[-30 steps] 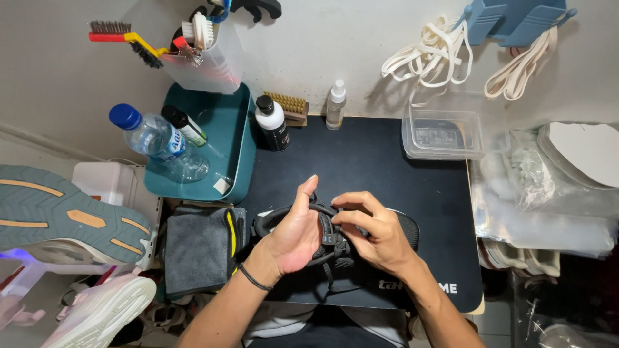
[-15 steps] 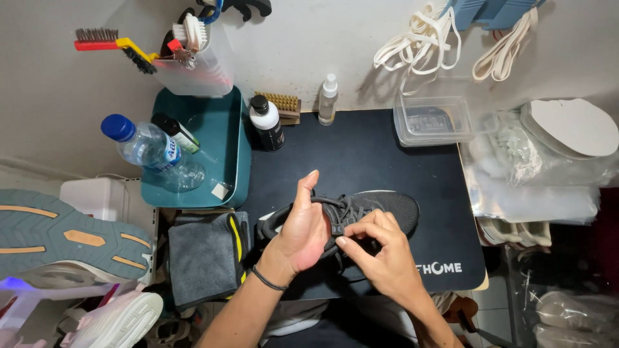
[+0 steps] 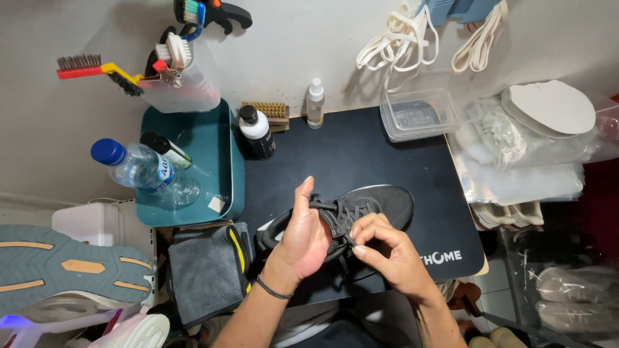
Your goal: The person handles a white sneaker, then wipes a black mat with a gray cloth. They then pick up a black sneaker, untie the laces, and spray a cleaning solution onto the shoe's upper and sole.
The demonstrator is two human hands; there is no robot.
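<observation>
A black knit sneaker [image 3: 377, 203] lies on its side on a black desk mat [image 3: 361, 154], toe pointing right. My left hand [image 3: 303, 235] grips the shoe around its collar and tongue, thumb up. My right hand [image 3: 387, 248] pinches the black lace [image 3: 342, 216] at the lower eyelets, fingers bunched together. Both wrists come in from the bottom edge; a thin black band circles the left wrist.
A teal tray [image 3: 222, 187] on the left holds a water bottle [image 3: 138, 171] and a small dark bottle. A black-and-white bottle [image 3: 256, 132], spray bottle [image 3: 315, 103], wooden brush, clear box [image 3: 419, 115], grey cloth [image 3: 206, 270], brush holder, hanging white laces and bagged shoes surround the mat.
The view has shifted, so everything sits lower left in frame. My right hand has slid from the top of the laces down to the lower eyelets, uncovering the toe. The left hand keeps its grip.
</observation>
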